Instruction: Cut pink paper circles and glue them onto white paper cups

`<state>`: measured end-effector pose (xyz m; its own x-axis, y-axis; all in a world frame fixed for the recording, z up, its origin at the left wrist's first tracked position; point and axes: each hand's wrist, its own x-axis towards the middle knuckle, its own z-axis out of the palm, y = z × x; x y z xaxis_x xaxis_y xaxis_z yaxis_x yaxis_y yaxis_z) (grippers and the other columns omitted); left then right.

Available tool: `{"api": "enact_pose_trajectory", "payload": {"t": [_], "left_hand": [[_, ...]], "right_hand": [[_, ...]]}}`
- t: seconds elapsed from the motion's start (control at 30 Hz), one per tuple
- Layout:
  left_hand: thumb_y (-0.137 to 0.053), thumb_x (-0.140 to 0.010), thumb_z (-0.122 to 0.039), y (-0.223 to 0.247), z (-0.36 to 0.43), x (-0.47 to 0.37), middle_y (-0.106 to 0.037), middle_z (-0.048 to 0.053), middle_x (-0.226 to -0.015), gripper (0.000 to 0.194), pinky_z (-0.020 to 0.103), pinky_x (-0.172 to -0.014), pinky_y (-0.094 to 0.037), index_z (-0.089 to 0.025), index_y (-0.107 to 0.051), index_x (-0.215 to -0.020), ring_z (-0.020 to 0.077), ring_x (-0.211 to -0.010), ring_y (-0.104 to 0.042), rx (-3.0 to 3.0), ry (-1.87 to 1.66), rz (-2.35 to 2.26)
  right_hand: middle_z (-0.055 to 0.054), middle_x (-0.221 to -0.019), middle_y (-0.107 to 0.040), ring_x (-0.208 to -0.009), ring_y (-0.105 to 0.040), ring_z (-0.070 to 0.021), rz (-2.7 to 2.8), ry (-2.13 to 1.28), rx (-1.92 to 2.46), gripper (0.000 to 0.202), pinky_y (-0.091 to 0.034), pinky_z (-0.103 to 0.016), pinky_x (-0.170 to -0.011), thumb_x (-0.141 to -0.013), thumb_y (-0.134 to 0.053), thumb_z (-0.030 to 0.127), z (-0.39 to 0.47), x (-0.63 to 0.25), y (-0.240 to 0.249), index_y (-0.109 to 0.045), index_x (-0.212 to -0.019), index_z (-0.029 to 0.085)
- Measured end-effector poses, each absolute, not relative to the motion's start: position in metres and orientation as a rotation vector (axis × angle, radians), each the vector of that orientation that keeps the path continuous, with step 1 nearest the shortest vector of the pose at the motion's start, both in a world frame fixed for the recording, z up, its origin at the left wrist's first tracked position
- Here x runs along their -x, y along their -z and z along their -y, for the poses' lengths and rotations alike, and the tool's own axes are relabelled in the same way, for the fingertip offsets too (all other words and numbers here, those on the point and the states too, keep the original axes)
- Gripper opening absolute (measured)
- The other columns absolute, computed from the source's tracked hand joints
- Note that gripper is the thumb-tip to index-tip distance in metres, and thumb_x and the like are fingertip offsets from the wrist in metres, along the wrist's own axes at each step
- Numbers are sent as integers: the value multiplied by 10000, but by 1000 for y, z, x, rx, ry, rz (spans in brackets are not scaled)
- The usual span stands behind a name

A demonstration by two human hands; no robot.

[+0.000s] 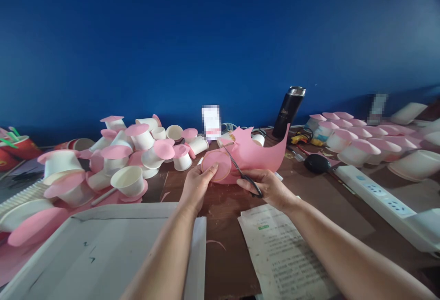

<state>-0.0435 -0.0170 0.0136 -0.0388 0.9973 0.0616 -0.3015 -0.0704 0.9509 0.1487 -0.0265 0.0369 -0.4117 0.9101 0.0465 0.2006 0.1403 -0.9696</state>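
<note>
My left hand (pixel 196 184) pinches a sheet of pink paper (pixel 261 152), its thumb resting on a round pink disc (pixel 220 161) with a thin brownish rim. Whether that disc is a separate piece on top of the sheet, I cannot tell. In my right hand (pixel 273 189) is a pair of dark-handled scissors (pixel 236 166), its blades lying at the disc's right edge. The sheet's top edge is jagged with curved cuts, and its right end curls upward. A thin curved pink scrap (pixel 216 244) lies on the brown table (pixel 225 263) below.
White paper cups with pink paper discs (pixel 140 137) crowd the left, and more capped cups (pixel 359 151) stand at right. A black thermos (pixel 288 112) leans near the blue wall. Nearby are a power strip (pixel 381 201), a black mouse (pixel 316 163), a white tray (pixel 137 245) and a printed sheet (pixel 285 254).
</note>
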Motion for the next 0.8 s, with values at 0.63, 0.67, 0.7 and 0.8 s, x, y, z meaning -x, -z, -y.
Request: {"api": "enact_pose_trajectory", "payload": {"t": [0.63, 0.67, 0.7, 0.8], "left_hand": [[-750, -673, -389, -17, 17, 44, -650, 13, -639, 286, 246, -648, -445, -131, -709, -787, 130, -621, -568, -937, -1447, -1004], [-751, -671, -388, -17, 16, 44, -651, 15, -645, 288, 242, -640, -444, -130, -709, -791, 128, -620, -566, -926, -1456, -1004], [-754, -668, -387, -17, 16, 44, -651, 16, -650, 290, 235, -623, -440, -128, -708, -791, 122, -614, -560, -916, -1466, -1009], [-771, -647, -381, -17, 15, 45, -642, 16, -662, 306, 198, -534, -404, -121, -703, -793, 92, -576, -524, -863, -1489, -1047]], "right_hand": [[60, -578, -333, -538, -271, -65, 1749, -1308, 1078, 335, -221, -240, -497, -787, -653, 465, 28, -148, -38, -643, -733, 134], [61, -575, -330, -537, -272, -65, 1755, -1307, 1080, 337, -221, -240, -497, -789, -650, 465, 28, -148, -38, -633, -714, 136], [61, -572, -326, -536, -273, -65, 1761, -1306, 1080, 340, -221, -241, -497, -791, -648, 465, 28, -148, -39, -623, -696, 139], [59, -574, -332, -541, -275, -68, 1794, -1288, 1071, 342, -217, -240, -495, -796, -640, 464, 27, -149, -38, -610, -680, 144]]}}
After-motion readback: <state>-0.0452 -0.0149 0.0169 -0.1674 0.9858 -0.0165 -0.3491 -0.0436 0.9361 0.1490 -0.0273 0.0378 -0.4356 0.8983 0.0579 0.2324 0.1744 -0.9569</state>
